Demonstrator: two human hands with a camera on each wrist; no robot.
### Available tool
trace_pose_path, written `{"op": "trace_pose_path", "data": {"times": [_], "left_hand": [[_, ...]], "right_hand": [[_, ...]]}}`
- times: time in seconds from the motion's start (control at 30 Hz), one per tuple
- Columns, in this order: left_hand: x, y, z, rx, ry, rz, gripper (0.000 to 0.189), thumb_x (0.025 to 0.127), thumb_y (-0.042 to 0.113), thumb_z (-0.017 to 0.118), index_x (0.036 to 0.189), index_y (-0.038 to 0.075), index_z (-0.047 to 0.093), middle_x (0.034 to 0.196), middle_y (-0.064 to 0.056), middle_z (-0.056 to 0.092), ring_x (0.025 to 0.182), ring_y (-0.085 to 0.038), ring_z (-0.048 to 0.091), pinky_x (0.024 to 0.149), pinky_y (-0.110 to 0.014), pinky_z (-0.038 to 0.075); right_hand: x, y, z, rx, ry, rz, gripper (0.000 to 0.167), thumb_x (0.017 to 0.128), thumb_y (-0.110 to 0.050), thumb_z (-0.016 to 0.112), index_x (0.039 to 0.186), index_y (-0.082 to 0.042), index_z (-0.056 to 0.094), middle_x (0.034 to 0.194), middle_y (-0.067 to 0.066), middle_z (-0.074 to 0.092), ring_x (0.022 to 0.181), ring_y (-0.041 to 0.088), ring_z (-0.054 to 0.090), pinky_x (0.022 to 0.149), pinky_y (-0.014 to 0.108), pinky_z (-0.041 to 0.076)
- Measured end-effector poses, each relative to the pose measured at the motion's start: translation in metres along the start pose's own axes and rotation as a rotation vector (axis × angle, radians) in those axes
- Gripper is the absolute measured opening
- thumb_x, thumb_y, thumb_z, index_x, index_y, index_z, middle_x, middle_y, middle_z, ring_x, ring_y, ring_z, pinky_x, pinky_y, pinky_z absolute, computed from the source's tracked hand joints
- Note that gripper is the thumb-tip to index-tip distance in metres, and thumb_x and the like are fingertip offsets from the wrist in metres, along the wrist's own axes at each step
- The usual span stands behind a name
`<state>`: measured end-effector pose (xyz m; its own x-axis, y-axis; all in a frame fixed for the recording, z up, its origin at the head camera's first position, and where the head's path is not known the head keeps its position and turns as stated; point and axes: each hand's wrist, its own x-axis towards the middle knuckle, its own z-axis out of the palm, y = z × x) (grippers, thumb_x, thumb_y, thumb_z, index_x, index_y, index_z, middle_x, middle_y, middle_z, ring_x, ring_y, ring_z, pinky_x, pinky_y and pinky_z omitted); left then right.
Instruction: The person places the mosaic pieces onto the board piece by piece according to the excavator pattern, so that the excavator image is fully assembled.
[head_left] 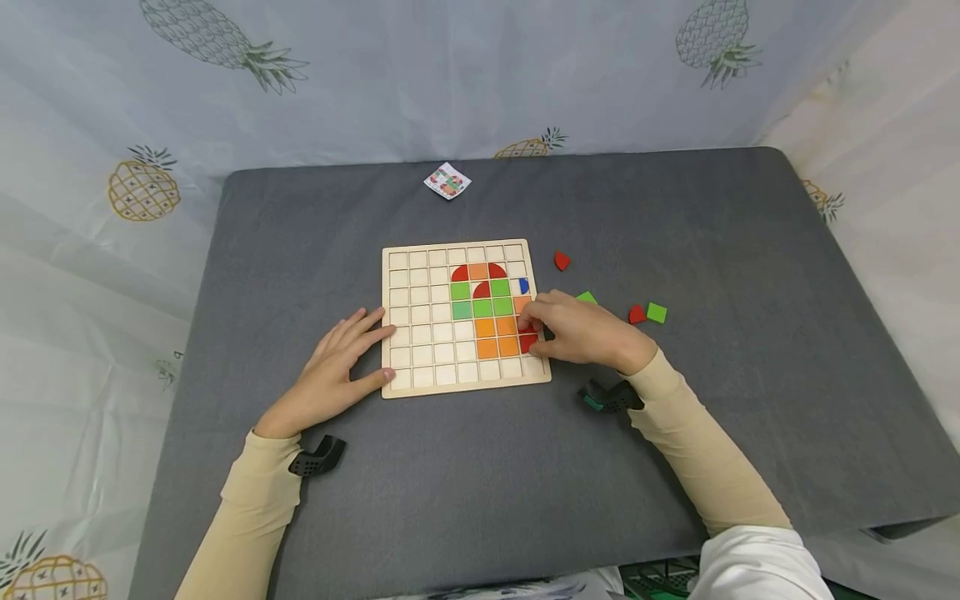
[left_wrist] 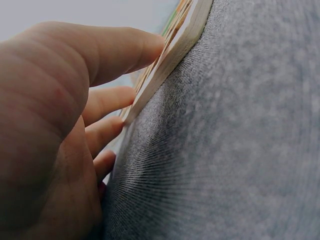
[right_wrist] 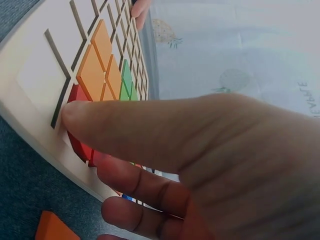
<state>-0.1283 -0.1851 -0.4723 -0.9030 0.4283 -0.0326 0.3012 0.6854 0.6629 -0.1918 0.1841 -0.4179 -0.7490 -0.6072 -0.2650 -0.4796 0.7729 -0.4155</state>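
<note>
While the left fingers (head_left: 375,335) spread, a red piece (head_left: 526,343) lies pinched between right fingers (right_wrist: 132,179)

Place: indoor, curtained-off tbl (head_left: 450,483), looks like a small recording set-up; home, lab or office, can't tell.
Curtain (head_left: 450,75): pale, fabric-like, pineapple print (head_left: 142,192), hung behind tbl & at both sides.
Tbl top: dk grey, cloth-like, rounded far corners.
Wrist units (head_left: 318,456): blk, 1 per wrist, above near part of tbl.
Grid board (head_left: 422,335): wooden, puzzle-type, mid-tbl.
Gear (head_left: 660,581): dk/green, cable-like bits, beyond tbl's near edge, unclear.
</note>
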Motion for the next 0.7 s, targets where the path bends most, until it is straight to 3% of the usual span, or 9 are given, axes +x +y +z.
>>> {"op": "trace_pose_path", "data": {"times": [0.27, 0.7], "left_hand": [[0.001, 0.001, 0.001, 0.010, 0.004, 0.008, 0.065, 0.095, 0.031, 0.072, 0.152, 0.015, 0.046, 0.169, -0.008, 0.025, 0.158, -0.036, 0.014, 0.126, -0.060, 0.008], [0.001, -0.001, 0.001, 0.012, 0.005, 0.012, 0.065, 0.095, 0.031, 0.072, 0.152, 0.016, 0.046, 0.169, -0.007, 0.024, 0.158, -0.036, 0.014, 0.126, -0.060, 0.008]], "right_hand": [[-0.003, 0.005, -0.007, 0.030, 0.008, 0.009, 0.031, 0.089, -0.021, 0.078, 0.118, -0.012, 0.069, 0.101, 0.002, 0.062, 0.095, 0.018, 0.052, 0.076, 0.031, 0.049], [-0.011, 0.037, -0.027, 0.043, 0.095, 0.150, 0.027, 0.099, -0.015, 0.063, 0.125, -0.008, 0.067, 0.115, 0.010, 0.065, 0.103, 0.025, 0.055, 0.085, 0.042, 0.053]]}}
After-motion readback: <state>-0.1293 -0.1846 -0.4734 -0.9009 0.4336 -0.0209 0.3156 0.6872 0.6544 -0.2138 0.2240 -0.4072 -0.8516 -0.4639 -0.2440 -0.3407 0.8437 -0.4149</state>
